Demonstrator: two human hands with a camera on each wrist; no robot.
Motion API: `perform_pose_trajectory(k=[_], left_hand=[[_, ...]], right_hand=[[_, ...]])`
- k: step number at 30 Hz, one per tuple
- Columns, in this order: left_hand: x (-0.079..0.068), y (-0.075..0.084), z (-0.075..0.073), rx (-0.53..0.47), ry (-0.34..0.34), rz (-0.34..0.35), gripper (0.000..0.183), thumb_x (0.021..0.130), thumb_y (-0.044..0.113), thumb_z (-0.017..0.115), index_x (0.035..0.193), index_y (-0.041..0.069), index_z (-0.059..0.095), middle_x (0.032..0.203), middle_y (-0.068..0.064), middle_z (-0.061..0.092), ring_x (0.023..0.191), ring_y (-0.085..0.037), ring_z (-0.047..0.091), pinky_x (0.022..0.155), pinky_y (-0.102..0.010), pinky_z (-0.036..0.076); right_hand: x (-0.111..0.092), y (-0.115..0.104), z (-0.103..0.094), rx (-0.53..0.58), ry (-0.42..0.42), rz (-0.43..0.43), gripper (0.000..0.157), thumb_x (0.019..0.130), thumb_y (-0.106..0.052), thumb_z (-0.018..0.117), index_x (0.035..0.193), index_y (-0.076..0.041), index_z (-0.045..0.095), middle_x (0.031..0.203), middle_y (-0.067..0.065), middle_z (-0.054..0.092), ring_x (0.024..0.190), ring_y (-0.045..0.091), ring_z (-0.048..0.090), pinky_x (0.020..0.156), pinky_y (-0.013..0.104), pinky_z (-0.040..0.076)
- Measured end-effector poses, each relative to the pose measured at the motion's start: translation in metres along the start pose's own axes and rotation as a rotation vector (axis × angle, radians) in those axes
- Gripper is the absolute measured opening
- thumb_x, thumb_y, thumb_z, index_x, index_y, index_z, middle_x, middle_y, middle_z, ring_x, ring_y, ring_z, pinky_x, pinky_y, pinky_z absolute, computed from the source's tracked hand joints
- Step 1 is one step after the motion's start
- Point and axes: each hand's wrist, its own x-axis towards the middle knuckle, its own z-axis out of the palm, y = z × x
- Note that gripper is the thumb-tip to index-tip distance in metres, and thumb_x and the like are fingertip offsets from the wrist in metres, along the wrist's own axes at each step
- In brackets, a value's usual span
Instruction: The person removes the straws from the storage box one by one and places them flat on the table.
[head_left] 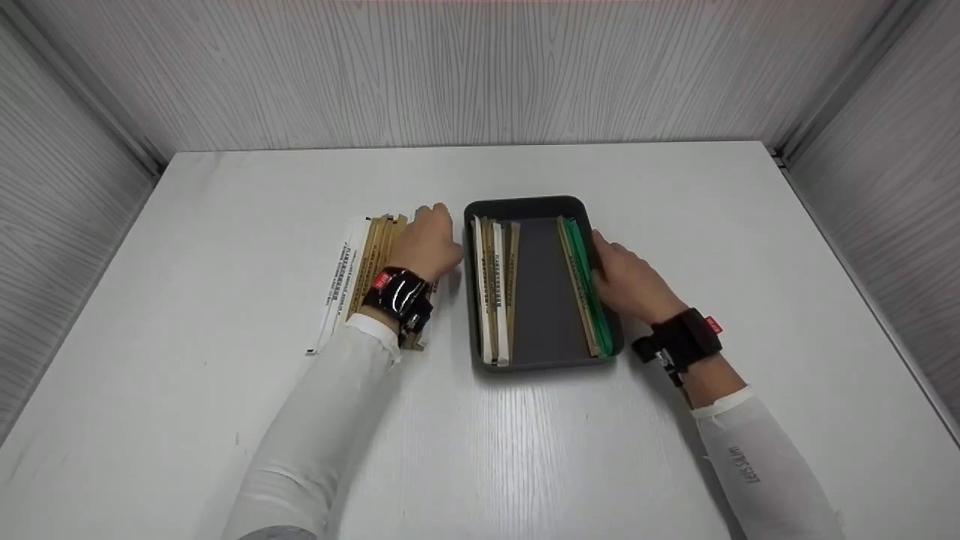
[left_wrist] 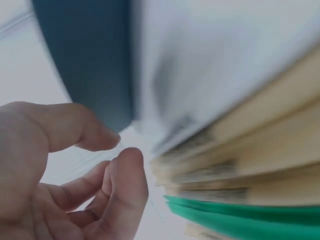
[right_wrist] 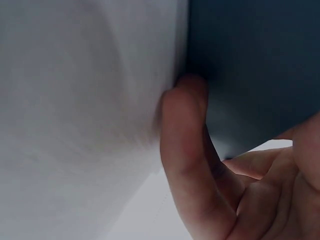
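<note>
My left hand (head_left: pixel 426 244) is over the right side of a row of slim printed packets (head_left: pixel 341 281), white and brown. In the left wrist view, a gap shows between its thumb and fingers (left_wrist: pixel 127 185), with nothing held; brown packets and a green packet (left_wrist: pixel 260 212) lie beside them. To the right is a dark grey tray (head_left: pixel 541 361). My right hand (head_left: pixel 634 281) holds the tray's right side, a finger low against the outer wall and the thumb by the rim. Inside, white and brown packets (head_left: pixel 495 292) line the left wall; brown and green ones (head_left: pixel 589 292) line the right.
A white table (head_left: pixel 525 457) carries the tray and the packets. Grey wood-grained panels (head_left: pixel 480 82) enclose it at the back and both sides. Bare tray floor (head_left: pixel 547 300) shows between the two groups of packets.
</note>
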Motion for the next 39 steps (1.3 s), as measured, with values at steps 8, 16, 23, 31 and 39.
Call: perform_pose_trajectory(k=[8,16,23,31,39], left_hand=[[0.002,0.045,-0.008,-0.006,0.028,0.127,0.024,0.094,0.006,0.062,0.114,-0.006,0.058,0.107,-0.019,0.056,0.078,-0.027,0.056,0.062,-0.042,0.053],[0.006,0.085,0.01,0.06,-0.026,0.201,0.02,0.092,0.002,0.062,0.111,-0.005,0.062,0.105,-0.018,0.06,0.078,-0.025,0.06,0.063,-0.039,0.054],[0.008,0.097,0.03,0.168,-0.111,0.179,0.024,0.09,-0.002,0.063,0.072,0.011,0.056,0.071,-0.003,0.06,0.061,-0.015,0.052,0.054,-0.032,0.049],[0.011,0.09,0.044,0.246,-0.115,0.148,0.019,0.094,-0.002,0.06,0.1,0.0,0.078,0.105,-0.016,0.077,0.09,-0.027,0.073,0.074,-0.042,0.062],[0.015,0.081,0.05,0.183,-0.134,0.136,0.024,0.093,-0.005,0.059,0.072,0.007,0.061,0.094,-0.015,0.076,0.076,-0.024,0.067,0.07,-0.04,0.06]], right_hand=[[-0.001,0.0,0.0,-0.002,0.0,-0.006,0.063,0.108,-0.01,0.041,0.163,0.006,0.014,0.146,0.035,0.048,0.117,0.041,0.059,0.099,0.055,0.05],[-0.002,0.0,0.0,-0.003,-0.006,-0.007,0.063,0.108,-0.01,0.042,0.163,0.006,0.014,0.145,0.035,0.048,0.118,0.042,0.059,0.098,0.055,0.05],[-0.002,0.0,0.001,0.0,-0.006,-0.006,0.063,0.109,-0.01,0.041,0.163,0.005,0.014,0.144,0.035,0.049,0.116,0.042,0.06,0.097,0.055,0.051],[-0.001,-0.001,0.001,0.006,-0.002,-0.004,0.063,0.108,-0.011,0.042,0.163,0.004,0.015,0.142,0.034,0.051,0.112,0.04,0.06,0.096,0.054,0.052],[0.0,0.0,0.0,-0.019,0.0,-0.011,0.063,0.108,-0.01,0.042,0.163,0.006,0.014,0.141,0.035,0.051,0.114,0.042,0.06,0.096,0.055,0.051]])
